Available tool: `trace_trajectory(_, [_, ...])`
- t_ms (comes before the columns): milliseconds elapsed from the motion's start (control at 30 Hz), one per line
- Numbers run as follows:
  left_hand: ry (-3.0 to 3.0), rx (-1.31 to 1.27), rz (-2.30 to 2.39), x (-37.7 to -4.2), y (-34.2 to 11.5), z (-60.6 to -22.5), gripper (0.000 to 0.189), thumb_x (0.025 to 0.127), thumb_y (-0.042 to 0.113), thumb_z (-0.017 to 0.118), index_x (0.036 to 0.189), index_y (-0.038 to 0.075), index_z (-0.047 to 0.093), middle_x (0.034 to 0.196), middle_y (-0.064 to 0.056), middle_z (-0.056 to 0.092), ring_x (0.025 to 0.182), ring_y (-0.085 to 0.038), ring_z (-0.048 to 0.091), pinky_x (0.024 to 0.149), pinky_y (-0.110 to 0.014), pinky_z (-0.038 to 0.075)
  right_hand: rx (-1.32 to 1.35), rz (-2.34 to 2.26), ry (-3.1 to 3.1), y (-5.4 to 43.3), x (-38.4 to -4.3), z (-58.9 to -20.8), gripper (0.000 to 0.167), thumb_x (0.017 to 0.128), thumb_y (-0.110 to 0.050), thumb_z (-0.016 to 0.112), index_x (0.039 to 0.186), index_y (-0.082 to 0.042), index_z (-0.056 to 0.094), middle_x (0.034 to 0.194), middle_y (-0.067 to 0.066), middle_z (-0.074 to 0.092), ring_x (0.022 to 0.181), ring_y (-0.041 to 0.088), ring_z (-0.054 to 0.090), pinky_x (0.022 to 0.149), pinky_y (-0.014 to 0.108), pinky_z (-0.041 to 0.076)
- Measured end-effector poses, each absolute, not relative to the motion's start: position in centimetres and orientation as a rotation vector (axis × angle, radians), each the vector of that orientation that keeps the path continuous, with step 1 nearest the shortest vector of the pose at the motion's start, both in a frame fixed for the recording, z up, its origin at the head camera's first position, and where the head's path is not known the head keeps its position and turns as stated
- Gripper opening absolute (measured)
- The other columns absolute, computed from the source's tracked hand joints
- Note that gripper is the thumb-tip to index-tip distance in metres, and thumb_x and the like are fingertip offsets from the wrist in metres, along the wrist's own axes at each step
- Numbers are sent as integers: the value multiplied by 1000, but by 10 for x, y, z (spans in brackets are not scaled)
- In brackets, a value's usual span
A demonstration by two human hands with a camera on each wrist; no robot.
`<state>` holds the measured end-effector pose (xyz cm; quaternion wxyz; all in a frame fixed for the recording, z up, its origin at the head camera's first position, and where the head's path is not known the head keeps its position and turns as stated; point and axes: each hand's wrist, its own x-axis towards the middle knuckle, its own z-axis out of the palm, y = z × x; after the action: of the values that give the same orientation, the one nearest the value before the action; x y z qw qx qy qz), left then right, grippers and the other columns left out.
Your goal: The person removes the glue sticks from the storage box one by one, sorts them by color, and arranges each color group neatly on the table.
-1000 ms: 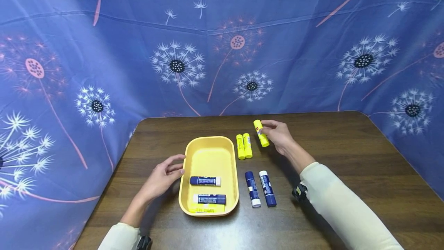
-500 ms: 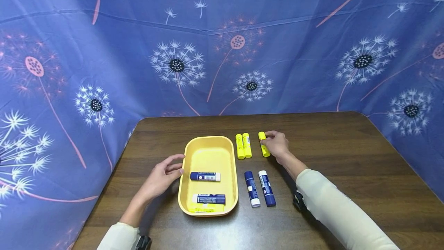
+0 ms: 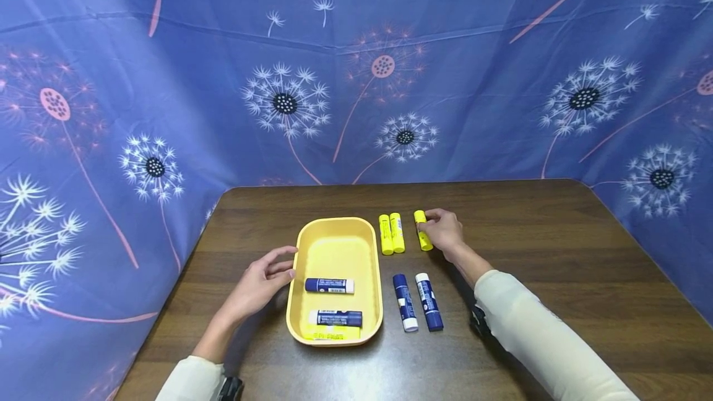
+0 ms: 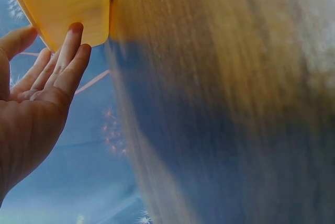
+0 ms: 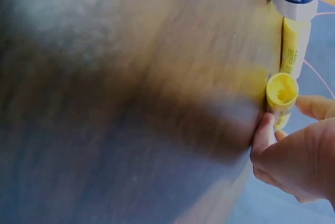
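My right hand [image 3: 444, 231] pinches a yellow glue stick [image 3: 423, 231] that lies on the table; the right wrist view shows the hollow end of this glue stick [image 5: 282, 92] between thumb and fingers. Two more yellow glue sticks [image 3: 392, 234] lie side by side to its left. My left hand [image 3: 262, 282] touches the left wall of a yellow tray [image 3: 337, 224], its fingers fairly straight in the left wrist view. Inside the tray are a blue glue stick with a white cap [image 3: 329, 286], a second blue glue stick [image 3: 336, 318] and a yellow one [image 3: 332, 332] at the near end.
Two blue-and-white glue sticks [image 3: 405, 303] lie on the wooden table [image 3: 535, 252] between the tray and my right forearm. A blue cloth with dandelion prints [image 3: 473, 67] hangs behind the table's far edge.
My right hand has come down toward me with the yellow glue stick, which now lies on the table near the yellow pair. The upper blue glue stick in the tray rolled slightly.
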<state>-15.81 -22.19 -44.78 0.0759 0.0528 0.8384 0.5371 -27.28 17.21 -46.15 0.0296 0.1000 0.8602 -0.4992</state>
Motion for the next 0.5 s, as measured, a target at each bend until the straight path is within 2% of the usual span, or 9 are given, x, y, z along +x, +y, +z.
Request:
trace_trajectory(100, [2509, 165, 1615, -158, -221, -448, 47, 100, 9, 65, 146, 11, 53, 136, -25, 67, 127, -36, 66, 105, -44, 56, 328, -1539, 2613, 175, -273, -459, 50, 100, -18, 64, 145, 2, 54, 133, 26, 60, 112, 33, 63, 82, 29, 56])
trace_trajectory(200, [2506, 180, 1618, -158, -220, -448, 47, 100, 8, 64, 146, 9, 52, 136, -27, 66, 127, -37, 66, 105, -44, 55, 326, -1546, 2582, 178, -274, -457, 51, 102, -20, 60, 146, 3, 51, 136, 27, 58, 115, 33, 62, 90, 35, 57])
trace_trajectory(333, [2520, 173, 1612, -158, -220, -447, 47, 100, 7, 64, 146, 8, 53, 136, -27, 66, 127, -38, 66, 105, -43, 55, 276, -1590, 2555, 181, -276, -455, 49, 104, -20, 56, 144, 7, 50, 130, 28, 60, 103, 30, 66, 86, 34, 60])
trace_trajectory(500, [2526, 149, 1606, -158, -220, -446, 47, 100, 8, 65, 146, 10, 53, 136, -25, 67, 127, -37, 66, 105, -45, 55, 212, -1649, 2543, 185, -277, -443, 49, 105, -22, 53, 144, 7, 49, 130, 29, 61, 104, 32, 65, 89, 39, 58])
